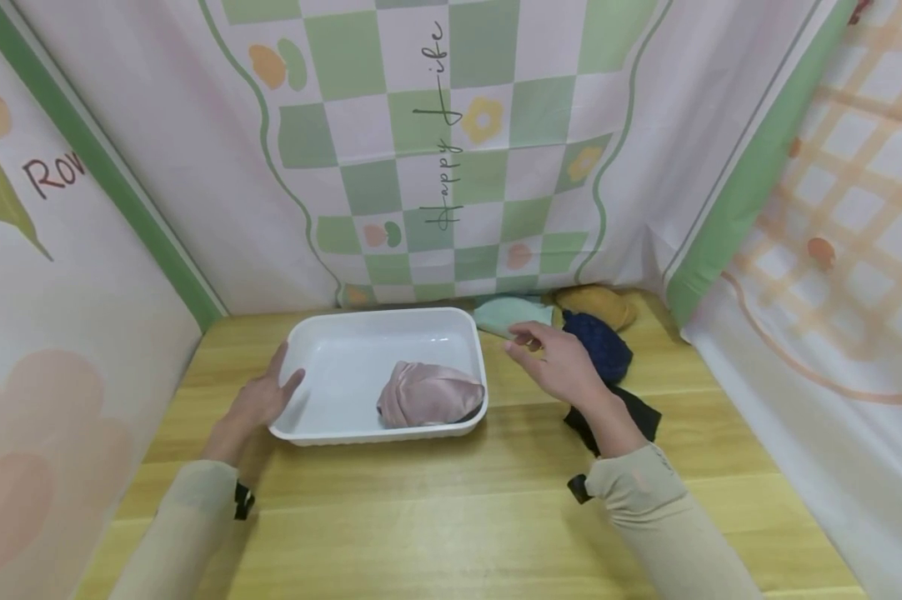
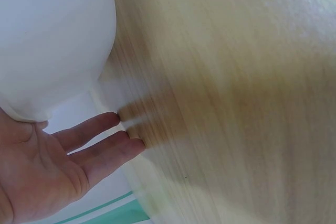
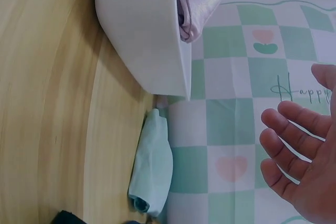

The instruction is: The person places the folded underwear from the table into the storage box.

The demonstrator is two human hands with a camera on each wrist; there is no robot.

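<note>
The left hand [image 1: 259, 402] rests at the left end of the white tray [image 1: 338, 362], fingers straight outside the wall and thumb over the rim, probably to steady it. Inside, the pink satin bundle [image 1: 428, 396] sits in the near right corner, where the walls seem to prop it. Beyond the mint cloth [image 1: 511, 315], the right hand [image 1: 568, 364] hovers loosely parted, holding nothing, near navy [image 1: 603, 348] and black cloths [image 1: 640, 414] apparently kept within reach.
</note>
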